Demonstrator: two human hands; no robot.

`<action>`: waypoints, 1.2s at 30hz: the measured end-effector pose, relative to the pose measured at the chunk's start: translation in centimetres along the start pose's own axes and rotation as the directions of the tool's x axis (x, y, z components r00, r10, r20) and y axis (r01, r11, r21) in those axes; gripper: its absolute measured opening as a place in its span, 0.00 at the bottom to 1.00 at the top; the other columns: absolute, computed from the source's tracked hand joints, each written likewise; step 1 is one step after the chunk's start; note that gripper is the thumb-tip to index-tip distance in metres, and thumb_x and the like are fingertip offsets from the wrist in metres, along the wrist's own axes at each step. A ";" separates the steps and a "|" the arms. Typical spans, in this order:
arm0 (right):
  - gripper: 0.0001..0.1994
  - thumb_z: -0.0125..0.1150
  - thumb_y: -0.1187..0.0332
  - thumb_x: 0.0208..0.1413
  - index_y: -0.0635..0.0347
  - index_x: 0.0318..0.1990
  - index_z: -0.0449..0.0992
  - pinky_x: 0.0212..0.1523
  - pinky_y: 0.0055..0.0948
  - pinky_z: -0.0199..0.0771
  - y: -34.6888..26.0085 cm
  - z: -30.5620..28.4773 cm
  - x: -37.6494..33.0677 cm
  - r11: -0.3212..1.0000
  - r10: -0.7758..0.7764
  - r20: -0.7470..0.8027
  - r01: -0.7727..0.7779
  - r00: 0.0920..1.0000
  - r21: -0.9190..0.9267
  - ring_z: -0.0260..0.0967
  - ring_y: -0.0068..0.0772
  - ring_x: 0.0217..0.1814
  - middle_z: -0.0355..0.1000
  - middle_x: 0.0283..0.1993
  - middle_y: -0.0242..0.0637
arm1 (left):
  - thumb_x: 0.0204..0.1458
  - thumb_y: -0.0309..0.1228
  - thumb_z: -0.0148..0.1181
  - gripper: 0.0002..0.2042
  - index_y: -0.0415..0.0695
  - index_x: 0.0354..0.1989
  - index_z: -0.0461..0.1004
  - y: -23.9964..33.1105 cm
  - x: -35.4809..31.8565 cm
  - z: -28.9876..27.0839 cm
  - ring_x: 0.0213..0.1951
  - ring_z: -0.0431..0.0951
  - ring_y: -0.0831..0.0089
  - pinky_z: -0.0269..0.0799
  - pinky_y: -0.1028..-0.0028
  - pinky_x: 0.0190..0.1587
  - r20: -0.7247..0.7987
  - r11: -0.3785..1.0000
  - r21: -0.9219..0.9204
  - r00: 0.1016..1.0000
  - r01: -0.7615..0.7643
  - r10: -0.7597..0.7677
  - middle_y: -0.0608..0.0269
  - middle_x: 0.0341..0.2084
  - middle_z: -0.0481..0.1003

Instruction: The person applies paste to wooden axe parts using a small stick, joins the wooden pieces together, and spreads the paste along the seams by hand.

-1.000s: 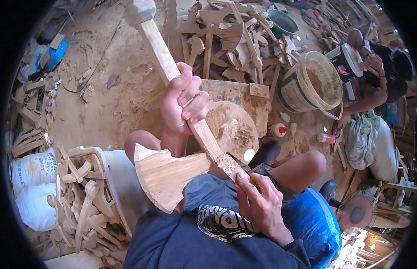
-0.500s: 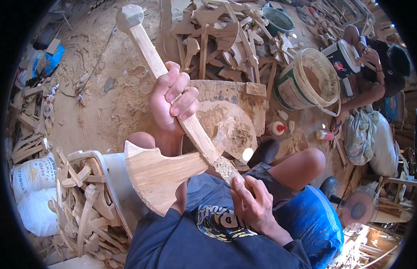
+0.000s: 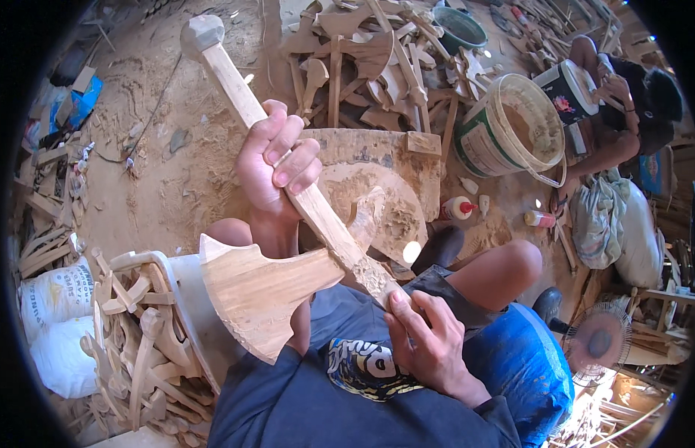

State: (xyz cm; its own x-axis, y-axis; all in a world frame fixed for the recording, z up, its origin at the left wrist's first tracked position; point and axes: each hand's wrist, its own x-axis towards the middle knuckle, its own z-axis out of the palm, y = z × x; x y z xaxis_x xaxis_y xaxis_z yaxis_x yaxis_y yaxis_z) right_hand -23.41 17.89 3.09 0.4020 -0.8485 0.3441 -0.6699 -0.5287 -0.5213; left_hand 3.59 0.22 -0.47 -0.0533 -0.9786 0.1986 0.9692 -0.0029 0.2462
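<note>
A pale wooden axe [image 3: 269, 287] lies slantwise in front of me, its knobbed handle end pointing to the far left. Wrapped round the middle of its handle are the fingers of my left hand [image 3: 276, 160]. The broad curved blade hangs to the left over my lap. At the near end, beyond the blade, my right hand [image 3: 433, 340] grips the rough tip with thumb and fingers; the undersides of those fingers are hidden. Roughly cut wood or dried paste coats the joint near that tip.
A round wooden block [image 3: 388, 213] sits ahead on the floor, beside a bucket [image 3: 474, 142] and a glue bottle [image 3: 458, 209]. Wooden pieces [image 3: 149, 351] fill a container at my left; more pile up ahead. Another person [image 3: 631, 104] works at far right, near a fan [image 3: 597, 343].
My left hand and the axe's knobbed end have shifted slightly left and down. The right hand stays at the near end, moved slightly to the right.
</note>
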 end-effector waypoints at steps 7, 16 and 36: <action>0.24 0.80 0.72 0.52 0.55 0.58 0.83 0.30 0.31 0.77 -0.2 -0.8 -0.2 0.999 0.032 0.056 -0.031 0.998 -0.014 0.76 0.34 0.33 0.76 0.42 0.38 | 0.78 0.32 0.43 0.10 0.51 0.38 0.64 0.2 -0.1 0.3 0.11 0.59 0.84 0.60 0.78 0.11 0.000 1.000 -0.010 1.000 0.003 -0.003 0.76 0.18 0.58; 0.24 0.79 0.70 0.53 0.55 0.60 0.83 0.30 0.31 0.79 -0.3 -0.5 0.2 0.999 0.019 0.095 -0.016 0.995 -0.028 0.77 0.35 0.35 0.76 0.43 0.39 | 0.78 0.32 0.44 0.09 0.51 0.40 0.65 0.5 -0.2 -0.2 0.11 0.58 0.84 0.60 0.79 0.11 0.031 1.000 0.015 1.000 0.002 -0.003 0.76 0.18 0.58; 0.13 0.69 0.73 0.67 0.64 0.57 0.81 0.34 0.32 0.84 1.3 0.9 3.2 0.968 0.042 -0.087 -0.019 0.995 0.249 0.83 0.37 0.34 0.83 0.40 0.47 | 0.75 0.32 0.49 0.06 0.53 0.41 0.66 -0.2 -0.8 1.2 0.10 0.58 0.84 0.57 0.79 0.10 -0.002 0.989 0.138 0.999 0.049 -0.049 0.78 0.16 0.56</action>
State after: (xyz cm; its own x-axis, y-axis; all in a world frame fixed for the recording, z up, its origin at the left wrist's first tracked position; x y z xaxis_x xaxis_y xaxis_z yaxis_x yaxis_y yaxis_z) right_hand -22.45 14.43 2.82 0.3174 -0.8649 0.3889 -0.5009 -0.5011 -0.7057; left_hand 3.16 1.22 0.47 -0.1002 -0.9777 0.1844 0.9230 -0.0221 0.3841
